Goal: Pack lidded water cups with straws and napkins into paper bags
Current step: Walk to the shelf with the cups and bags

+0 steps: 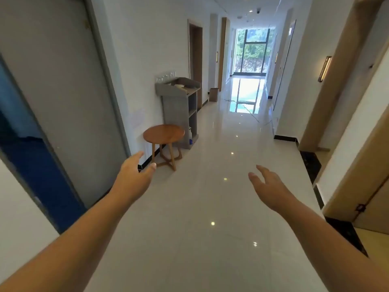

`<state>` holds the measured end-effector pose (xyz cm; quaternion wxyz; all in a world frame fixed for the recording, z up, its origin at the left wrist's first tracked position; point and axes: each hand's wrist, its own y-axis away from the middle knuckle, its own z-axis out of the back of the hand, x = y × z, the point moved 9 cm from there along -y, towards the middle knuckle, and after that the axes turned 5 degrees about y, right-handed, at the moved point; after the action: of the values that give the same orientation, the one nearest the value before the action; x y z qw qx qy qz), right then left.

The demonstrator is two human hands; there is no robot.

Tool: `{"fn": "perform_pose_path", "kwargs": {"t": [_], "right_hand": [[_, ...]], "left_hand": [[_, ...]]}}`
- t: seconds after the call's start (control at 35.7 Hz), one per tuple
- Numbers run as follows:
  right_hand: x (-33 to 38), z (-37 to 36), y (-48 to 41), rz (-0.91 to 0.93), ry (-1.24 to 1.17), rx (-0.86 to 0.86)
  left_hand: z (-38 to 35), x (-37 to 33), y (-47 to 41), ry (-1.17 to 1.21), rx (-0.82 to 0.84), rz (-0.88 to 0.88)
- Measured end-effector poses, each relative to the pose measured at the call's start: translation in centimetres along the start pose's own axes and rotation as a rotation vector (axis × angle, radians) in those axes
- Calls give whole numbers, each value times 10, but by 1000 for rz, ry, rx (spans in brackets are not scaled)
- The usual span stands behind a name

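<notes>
Both my arms reach forward over a glossy corridor floor. My left hand (134, 175) is open with relaxed fingers and holds nothing. My right hand (268, 186) is also open and empty, fingers spread. Far ahead on the left a grey stand (179, 106) carries several clear cups (166, 76) along its back edge and some white items on its top, too small to identify. A brown paper bag or box (214, 94) stands on the floor beyond the stand. Both hands are well short of all of these.
A round wooden stool (164, 133) stands against the left wall before the grey stand. A grey door (63, 91) is close on my left, wooden doors (345, 85) line the right. A cable (250, 114) lies across the floor farther down, before a large window (251, 51).
</notes>
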<state>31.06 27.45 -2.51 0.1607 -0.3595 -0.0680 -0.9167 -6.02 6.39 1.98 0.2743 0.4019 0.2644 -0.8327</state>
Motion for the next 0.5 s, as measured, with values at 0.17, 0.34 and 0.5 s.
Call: {"fn": "perform_pose_path", "kwargs": {"t": [0.17, 0.34, 0.5], "right_hand": [[41, -23, -86, 8, 79, -23], [51, -20, -158, 7, 79, -66], [24, -2, -240, -70, 64, -136]], "left_hand": [[-10, 26, -89, -56, 48, 23], [-58, 15, -181, -23, 152, -39], [-127, 4, -271, -17, 198, -107]]}}
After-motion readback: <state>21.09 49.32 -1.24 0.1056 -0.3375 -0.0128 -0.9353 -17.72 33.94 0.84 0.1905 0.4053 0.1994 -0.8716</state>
